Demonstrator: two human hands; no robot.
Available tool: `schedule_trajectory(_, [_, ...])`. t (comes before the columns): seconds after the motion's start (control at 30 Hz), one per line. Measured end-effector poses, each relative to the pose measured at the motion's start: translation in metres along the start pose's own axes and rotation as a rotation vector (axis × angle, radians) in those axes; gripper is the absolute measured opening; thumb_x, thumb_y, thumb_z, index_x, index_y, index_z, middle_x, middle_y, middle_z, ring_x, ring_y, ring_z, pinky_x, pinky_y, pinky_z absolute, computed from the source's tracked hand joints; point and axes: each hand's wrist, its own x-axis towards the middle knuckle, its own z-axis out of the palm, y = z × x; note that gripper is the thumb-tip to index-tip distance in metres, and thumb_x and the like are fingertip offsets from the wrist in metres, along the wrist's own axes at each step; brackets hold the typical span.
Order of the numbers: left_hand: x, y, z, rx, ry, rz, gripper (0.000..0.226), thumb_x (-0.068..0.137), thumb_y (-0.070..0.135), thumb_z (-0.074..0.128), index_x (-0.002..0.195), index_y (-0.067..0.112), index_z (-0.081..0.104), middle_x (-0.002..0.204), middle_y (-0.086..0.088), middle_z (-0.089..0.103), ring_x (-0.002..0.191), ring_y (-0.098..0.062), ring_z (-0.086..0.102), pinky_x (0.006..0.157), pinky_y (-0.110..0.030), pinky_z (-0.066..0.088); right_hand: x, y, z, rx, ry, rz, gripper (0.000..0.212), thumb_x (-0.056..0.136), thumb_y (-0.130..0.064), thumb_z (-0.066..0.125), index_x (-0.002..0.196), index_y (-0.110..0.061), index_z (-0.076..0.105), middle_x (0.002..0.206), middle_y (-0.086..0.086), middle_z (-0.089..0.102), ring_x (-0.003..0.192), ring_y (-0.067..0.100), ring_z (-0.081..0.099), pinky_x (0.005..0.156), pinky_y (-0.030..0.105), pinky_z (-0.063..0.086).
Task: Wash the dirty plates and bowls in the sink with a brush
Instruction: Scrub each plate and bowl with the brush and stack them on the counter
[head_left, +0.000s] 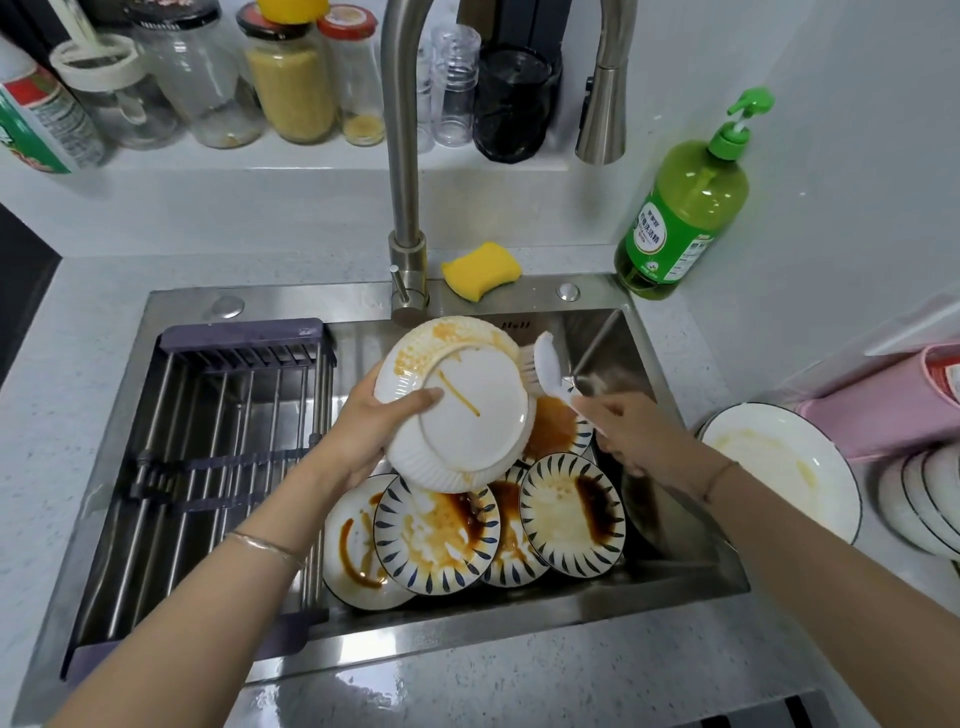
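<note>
Head view over a steel sink (670, 577): nearest the camera, blue-petal plates (436, 535) smeared with dark and orange sauce lie overlapping in the basin, beside a purple-framed drying rack (218, 415) spanning the left half. Above them, the left hand (374, 431) grasps a white ribbed plate (467, 431), underside up and streaked with sauce, apparently together with a second stained plate (441, 338) behind it. The right hand (634, 426) is closed around the handle of a white dish brush (545, 364), bristles at the plate's right edge. Behind, a yellow sponge (480, 270) sits by the faucet (402, 156); a green detergent bottle (680, 208) stands at right.
</note>
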Motion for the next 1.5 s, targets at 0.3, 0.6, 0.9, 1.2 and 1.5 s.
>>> schedule_trajectory(0.3, [0.006,-0.001,-0.001,-0.188,0.104,-0.007,0.038,0.086,0.008,0.064,0.123,0.017,0.058,0.118,-0.008,0.069,0.108,-0.024,0.066,0.089,-0.046,0.055,-0.014,0.019,0.009,0.132,-0.092,0.007,0.032,0.097,-0.041,0.047,0.077,-0.021,0.063,0.052,-0.005,0.039,0.039,0.007,0.028,0.039,0.018,0.027])
schedule_trajectory(0.6, [0.014,-0.003,0.014,-0.312,0.19,-0.007,0.032,0.09,0.006,0.061,0.122,0.013,0.058,0.112,-0.006,0.07,0.103,-0.019,0.067,0.078,-0.034,0.059,-0.024,0.015,0.032,0.075,0.032,-0.061,0.026,0.1,-0.033,0.044,0.088,-0.021,0.065,0.05,-0.009,0.04,0.044,0.006,0.032,0.041,0.012,0.03])
schedule_trajectory(0.9, [0.023,-0.011,0.037,-0.521,0.223,-0.103,0.031,0.091,0.012,0.063,0.121,0.01,0.058,0.117,-0.011,0.069,0.108,-0.023,0.066,0.089,-0.043,0.056,-0.029,0.021,0.042,0.049,0.218,-0.137,0.031,0.099,-0.037,0.042,0.083,-0.02,0.063,0.053,-0.008,0.037,0.048,0.005,0.033,0.047,0.017,0.029])
schedule_trajectory(1.2, [0.035,-0.016,0.059,-0.657,0.252,-0.167,0.052,0.087,0.015,0.069,0.134,0.005,0.05,0.122,-0.014,0.066,0.111,-0.026,0.064,0.083,-0.045,0.057,-0.028,0.03,0.049,-0.046,0.392,-0.183,0.029,0.099,-0.041,0.038,0.08,-0.026,0.053,0.054,-0.007,0.042,0.046,0.004,0.034,0.044,0.014,0.03])
schedule_trajectory(1.5, [0.036,-0.011,0.074,-0.695,0.223,-0.177,0.044,0.09,0.016,0.066,0.13,0.006,0.051,0.121,-0.014,0.067,0.109,-0.026,0.065,0.08,-0.044,0.059,-0.039,0.033,0.043,-0.19,0.496,-0.168,0.036,0.099,-0.042,0.035,0.093,-0.02,0.063,0.057,-0.006,0.048,0.048,0.006,0.042,0.052,0.023,0.042])
